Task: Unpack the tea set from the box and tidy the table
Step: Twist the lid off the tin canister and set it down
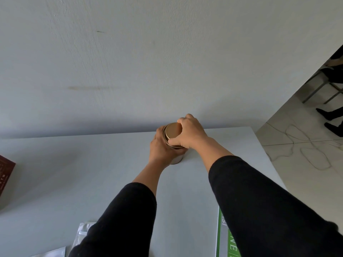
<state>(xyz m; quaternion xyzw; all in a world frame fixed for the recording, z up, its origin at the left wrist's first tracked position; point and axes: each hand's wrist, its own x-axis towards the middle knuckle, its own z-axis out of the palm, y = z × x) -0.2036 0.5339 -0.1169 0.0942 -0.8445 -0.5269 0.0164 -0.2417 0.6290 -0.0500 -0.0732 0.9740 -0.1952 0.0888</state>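
- A round gold metal tea tin (173,143) is standing upright near the far edge of the white table (92,173), its long axis vertical and its lid facing up.
- The left hand (159,149) is wrapping its fingers around the tin's body; the right hand (189,131) is curling fingers (179,121) over the lid's rim.
- A dark red box (5,175) is sitting well apart at the left edge; a green-and-white box (225,236) and silvery foil pouches (81,236) are lying near the front, partly hidden by black sleeves (259,201).

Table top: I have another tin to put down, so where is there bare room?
Bare stretch of table between the dark red box at the left edge and the left hand gripping the gold tin. Crowded along the near edge: silver pouches and the green-and-white box.
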